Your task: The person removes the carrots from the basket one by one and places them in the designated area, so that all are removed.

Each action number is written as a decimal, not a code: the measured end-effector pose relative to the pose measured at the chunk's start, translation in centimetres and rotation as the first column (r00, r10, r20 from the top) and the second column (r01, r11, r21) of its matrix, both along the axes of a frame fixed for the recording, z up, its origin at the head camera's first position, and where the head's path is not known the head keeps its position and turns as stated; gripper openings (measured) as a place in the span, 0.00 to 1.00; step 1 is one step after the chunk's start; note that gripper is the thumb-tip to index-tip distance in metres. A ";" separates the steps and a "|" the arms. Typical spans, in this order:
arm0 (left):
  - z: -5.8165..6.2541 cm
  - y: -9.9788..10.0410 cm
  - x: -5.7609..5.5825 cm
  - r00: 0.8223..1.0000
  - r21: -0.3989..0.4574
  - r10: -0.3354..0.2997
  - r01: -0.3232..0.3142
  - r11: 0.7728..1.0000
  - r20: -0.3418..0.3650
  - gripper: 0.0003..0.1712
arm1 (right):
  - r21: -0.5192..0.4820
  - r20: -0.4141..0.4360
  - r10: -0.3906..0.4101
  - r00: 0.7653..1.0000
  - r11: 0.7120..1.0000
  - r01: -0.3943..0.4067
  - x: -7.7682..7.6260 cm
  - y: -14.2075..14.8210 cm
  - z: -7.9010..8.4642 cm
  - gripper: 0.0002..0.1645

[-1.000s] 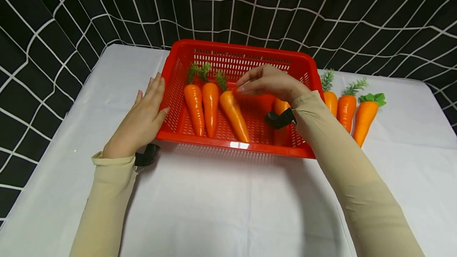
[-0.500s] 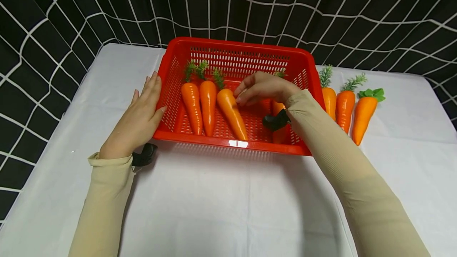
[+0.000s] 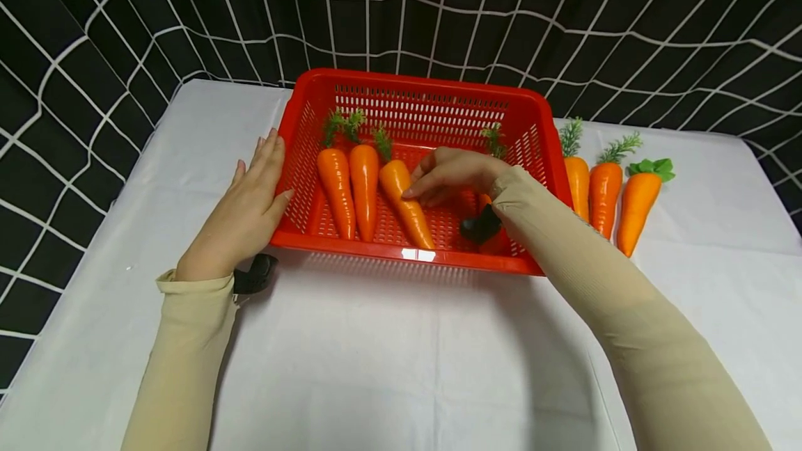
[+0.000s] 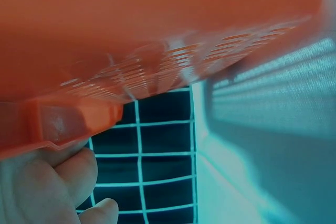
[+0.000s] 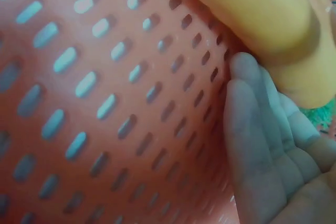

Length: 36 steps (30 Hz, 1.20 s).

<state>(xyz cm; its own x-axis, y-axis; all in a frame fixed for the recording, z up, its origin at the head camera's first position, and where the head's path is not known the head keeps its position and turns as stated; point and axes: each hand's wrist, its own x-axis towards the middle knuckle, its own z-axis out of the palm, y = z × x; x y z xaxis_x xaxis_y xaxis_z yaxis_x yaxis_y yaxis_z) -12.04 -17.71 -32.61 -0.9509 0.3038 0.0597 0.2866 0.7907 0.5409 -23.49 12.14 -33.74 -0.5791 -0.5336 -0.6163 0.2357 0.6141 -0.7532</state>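
In the head view my left hand lies with straight fingers along the left outer side of a red plastic basket, touching its rim. My right hand reaches inside. Its fingertips and thumb touch the right side of a slanting orange carrot with a green top. The right wrist view shows these fingers nearly straight beside the carrot. Left of it lie a second carrot and a third carrot. Another carrot is mostly hidden under my right wrist; its green top shows.
Outside the basket, on the right, three more carrots lie side by side on the white tablecloth. A black cloth with a white grid stands behind and at the left. Small black cameras sit at both wrists.
My right hand has moved slightly left and down onto the slanting carrot's side. The green top of the carrot under the wrist has come into view. My left hand stays at the basket.
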 end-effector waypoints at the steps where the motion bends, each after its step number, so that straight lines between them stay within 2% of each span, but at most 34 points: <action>1: 0.0 0.0 0.0 1.000 0.000 -0.001 0.001 1.000 0.000 0.37 | 0.001 0.001 -0.001 1.000 1.000 0.001 0.0 0.0 -0.1 0.09; 12: 0.1 0.0 0.0 1.000 -0.004 0.002 -0.002 1.000 -0.005 0.37 | -0.025 0.000 -0.039 0.999 0.999 0.039 0.3 -0.7 -0.5 0.13; 16: 0.0 0.1 0.0 1.000 -0.006 -0.001 0.001 1.000 -0.012 0.37 | -0.075 0.014 -0.041 0.999 0.996 0.042 0.3 -0.8 -0.4 0.08; 20: -0.1 0.1 0.0 1.000 -0.005 0.001 -0.001 1.000 -0.018 0.37 | -0.144 0.005 -0.020 1.000 0.989 0.021 0.3 -0.8 -0.1 0.12; 24: -0.1 0.2 -0.1 1.000 -0.005 0.002 -0.002 1.000 -0.018 0.37 | -0.156 -0.035 -0.008 0.999 0.988 0.003 0.3 -0.7 0.4 0.17; 28: -0.1 0.3 0.0 1.000 -0.002 -0.007 0.007 1.000 -0.011 0.37 | -0.139 -0.110 -0.043 0.993 0.990 0.028 0.2 -0.7 1.2 0.20; 32: 0.0 0.3 0.1 1.000 -0.001 -0.006 0.006 1.000 -0.001 0.37 | -0.154 -0.189 -0.086 0.978 0.986 0.057 0.7 -0.7 2.5 0.22; 36: 0.2 0.3 0.0 1.000 -0.001 -0.004 0.004 1.000 0.005 0.37 | -0.209 -0.233 -0.117 0.965 0.976 0.068 1.4 -0.3 4.0 0.22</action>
